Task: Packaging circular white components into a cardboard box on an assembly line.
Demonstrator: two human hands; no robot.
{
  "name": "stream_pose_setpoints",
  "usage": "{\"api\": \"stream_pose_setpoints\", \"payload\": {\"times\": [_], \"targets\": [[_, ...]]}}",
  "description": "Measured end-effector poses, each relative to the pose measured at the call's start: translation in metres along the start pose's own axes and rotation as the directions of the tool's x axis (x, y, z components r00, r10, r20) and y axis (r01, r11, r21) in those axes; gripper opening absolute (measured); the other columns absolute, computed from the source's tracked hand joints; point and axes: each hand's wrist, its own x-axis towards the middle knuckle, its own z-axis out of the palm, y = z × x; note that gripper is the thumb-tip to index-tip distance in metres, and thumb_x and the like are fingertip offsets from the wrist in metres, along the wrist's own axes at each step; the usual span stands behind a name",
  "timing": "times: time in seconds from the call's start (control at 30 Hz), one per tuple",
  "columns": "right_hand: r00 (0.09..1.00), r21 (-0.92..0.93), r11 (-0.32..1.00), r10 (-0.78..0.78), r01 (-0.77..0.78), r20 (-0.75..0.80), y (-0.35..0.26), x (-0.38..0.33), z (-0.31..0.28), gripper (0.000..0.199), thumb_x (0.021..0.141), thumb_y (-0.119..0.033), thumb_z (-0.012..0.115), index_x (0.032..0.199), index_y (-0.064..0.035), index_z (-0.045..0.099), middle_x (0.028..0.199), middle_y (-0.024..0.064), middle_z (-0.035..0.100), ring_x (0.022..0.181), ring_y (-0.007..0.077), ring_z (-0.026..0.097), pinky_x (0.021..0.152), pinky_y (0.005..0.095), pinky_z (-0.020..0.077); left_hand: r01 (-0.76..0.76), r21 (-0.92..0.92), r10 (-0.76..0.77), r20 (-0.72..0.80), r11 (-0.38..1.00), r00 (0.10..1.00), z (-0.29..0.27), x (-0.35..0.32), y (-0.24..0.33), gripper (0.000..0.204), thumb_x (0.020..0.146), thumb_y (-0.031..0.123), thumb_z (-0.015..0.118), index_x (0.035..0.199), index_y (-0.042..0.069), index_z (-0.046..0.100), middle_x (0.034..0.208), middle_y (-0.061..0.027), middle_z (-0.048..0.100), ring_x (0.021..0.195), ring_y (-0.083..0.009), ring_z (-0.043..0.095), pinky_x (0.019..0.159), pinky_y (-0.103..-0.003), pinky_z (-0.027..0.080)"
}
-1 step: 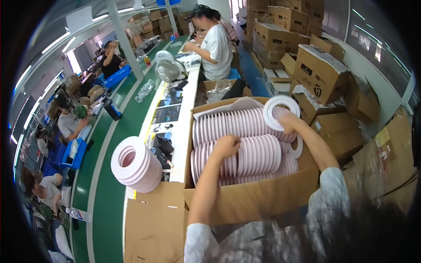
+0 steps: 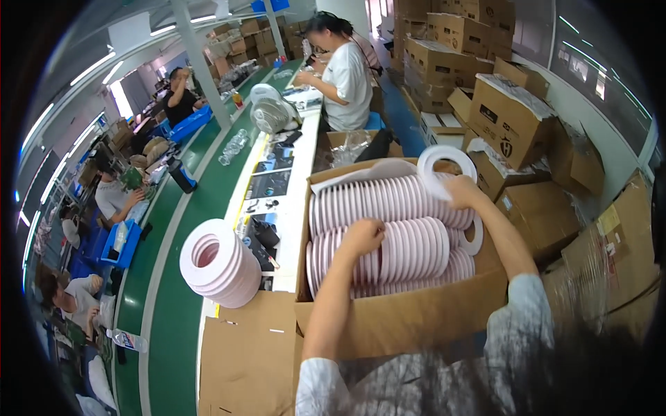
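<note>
An open cardboard box (image 2: 402, 326) in front of me holds rows of flat white rings (image 2: 413, 246) with pinkish edges, standing on edge and packed side by side. Above the box's far right part, my right hand (image 2: 459, 192) grips a single white ring (image 2: 427, 182) by its near edge, its flat face and round hole showing. My left hand (image 2: 363, 237) is over the nearer row of rings, its fingers curled together; whether they pinch anything is hidden. Another loose ring (image 2: 474, 239) leans at the row's right end, below my right hand.
Left of the box, a stack of rings (image 2: 220, 267) stands by the green conveyor belt (image 2: 166, 305). A cardboard flap (image 2: 243, 353) lies near it. Beyond are a white fan (image 2: 272, 114) and a person in white (image 2: 345, 80). Cartons (image 2: 513, 125) are piled at right.
The view has shifted slightly, so the scene sits a little further right and lower. Both hands keep nearly the same places over the box, and the right one still grips the ring.
</note>
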Motion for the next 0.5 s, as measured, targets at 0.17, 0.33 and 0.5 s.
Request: {"api": "stream_pose_setpoints", "payload": {"times": [0.17,0.33,0.5], "targets": [[0.998,0.026,0.998,0.05,-0.051,0.029,0.051,-0.012,0.06,0.038,0.061,-0.023,0.068,0.092,-0.0026,0.058,0.09,0.0246,0.065,0.091,0.0415,0.062,0.078,0.0477,0.051,-0.078,-0.04,0.077,-0.031,0.996,0.997,0.011,0.019,0.013,0.021,0.077,0.019,0.06,0.089,0.005,0.07,0.09,-0.0194,0.068,0.086,-0.0382,0.064,0.079,-0.046,0.051],[0.741,0.541,0.835,0.422,-0.094,-0.523,-0.018,0.013,-0.002,0.035,0.077,-0.021,0.06,0.107,-0.0028,0.06,0.09,0.0223,0.067,0.089,0.0402,0.065,0.077,0.0435,0.0519,-0.027,0.025,0.027,-0.006,0.999,1.0,0.016,0.008,-0.009,0.02,0.077,0.018,0.06,0.089,0.005,0.07,0.088,-0.0182,0.068,0.085,-0.0371,0.064,0.078,-0.045,0.051],[0.672,0.713,0.497,0.302,0.494,-0.676,-0.14,0.05,-0.08,0.028,0.089,-0.026,0.055,0.103,-0.0031,0.063,0.075,0.0129,0.063,0.071,0.0273,0.063,0.064,0.0384,0.0496,-0.078,0.038,0.08,-0.034,0.996,0.996,0.015,0.003,-0.02,0.018,0.074,0.018,0.06,0.084,0.007,0.07,0.083,-0.0183,0.068,0.079,-0.039,0.064,0.074,-0.048,0.051]]}}
